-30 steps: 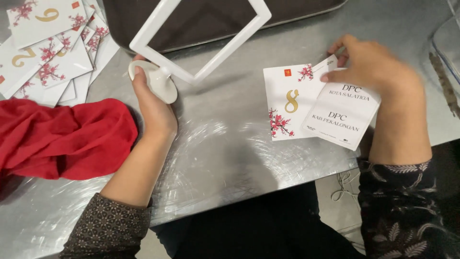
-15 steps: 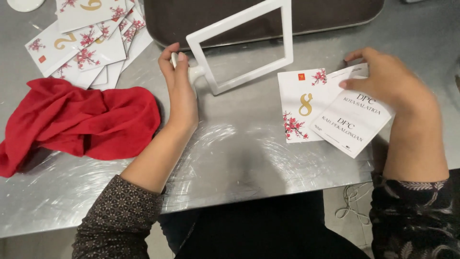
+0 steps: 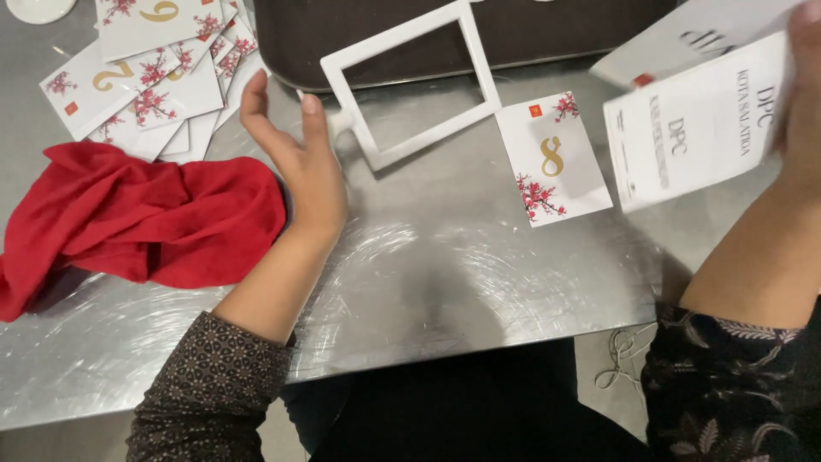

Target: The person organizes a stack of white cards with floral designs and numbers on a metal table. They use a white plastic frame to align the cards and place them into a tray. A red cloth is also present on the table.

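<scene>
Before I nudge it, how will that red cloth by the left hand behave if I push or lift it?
The red cloth lies bunched in soft folds, so it is probably floppy and would crumple instead of sliding as one piece. It looks light. Lifted, it would likely drape and trail. The metal table looks smooth, so little should snag it.

Light falls bright and even from overhead, and the steel table throws back soft, streaky glare — strongest just below the numbered card. The right hand and its white sheets are motion-blurred; shadows stay short and soft.
</scene>
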